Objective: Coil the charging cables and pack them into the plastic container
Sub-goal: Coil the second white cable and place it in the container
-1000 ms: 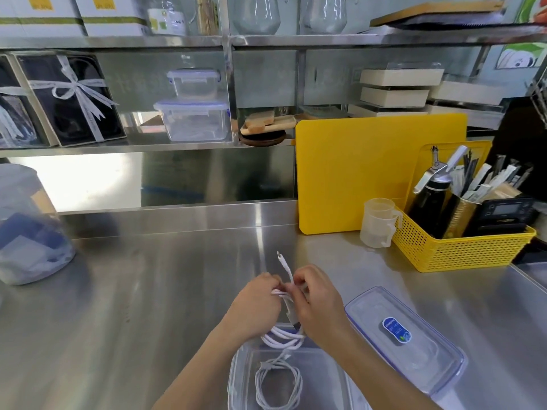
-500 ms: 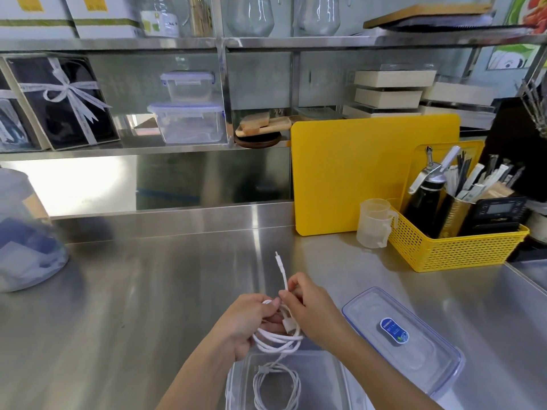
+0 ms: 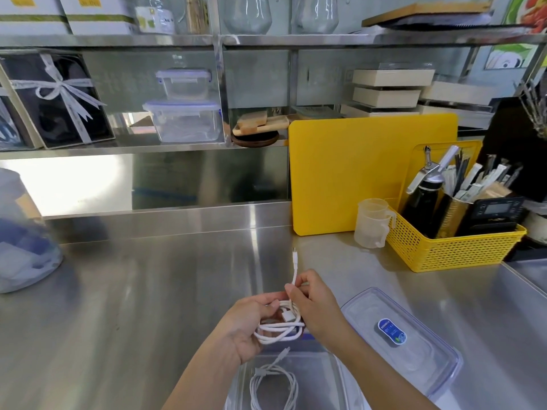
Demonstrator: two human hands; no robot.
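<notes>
Both hands hold a white charging cable coiled into loops just above the steel counter. My left hand grips the left side of the coil. My right hand pinches the cable's free end, whose plug sticks up above the fingers. Directly below, at the bottom edge, stands the clear plastic container, open, with another coiled white cable lying inside.
The container's clear lid with a blue label lies to the right. A yellow basket of utensils, a small measuring cup and a yellow cutting board stand at the back right. A large translucent jar sits far left.
The hands have spread slightly and lowered the coil; more loops hang open between them. The free end stays upright in my right fingers.
</notes>
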